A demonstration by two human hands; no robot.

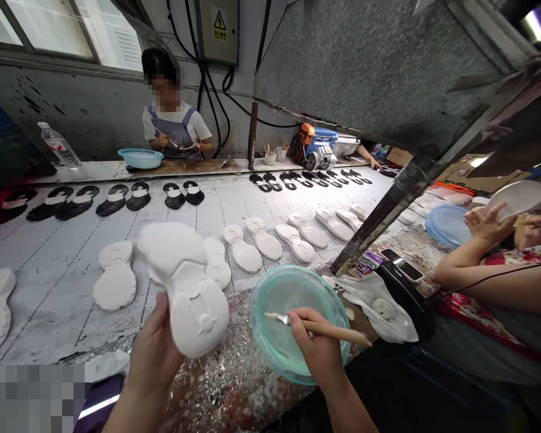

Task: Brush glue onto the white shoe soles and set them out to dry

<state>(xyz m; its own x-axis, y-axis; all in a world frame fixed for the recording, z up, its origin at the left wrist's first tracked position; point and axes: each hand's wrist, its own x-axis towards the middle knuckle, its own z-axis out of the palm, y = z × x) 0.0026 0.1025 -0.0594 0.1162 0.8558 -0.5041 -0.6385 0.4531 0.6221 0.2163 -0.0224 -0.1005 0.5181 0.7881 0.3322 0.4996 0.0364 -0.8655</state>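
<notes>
Two hands hold one sole (199, 313), one brush (338, 332).

A workshop — shoe soles line the long belt (67, 264).

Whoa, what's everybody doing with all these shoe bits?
The person's left hand is holding up a thick white shoe sole. Their right hand has a wooden-handled brush, its tip over a round teal plastic basin. More white soles and black shoe pieces with pale middles lie in rows on a long white surface. Across from them, a person in a blue apron is handling something too small to make out.
</notes>
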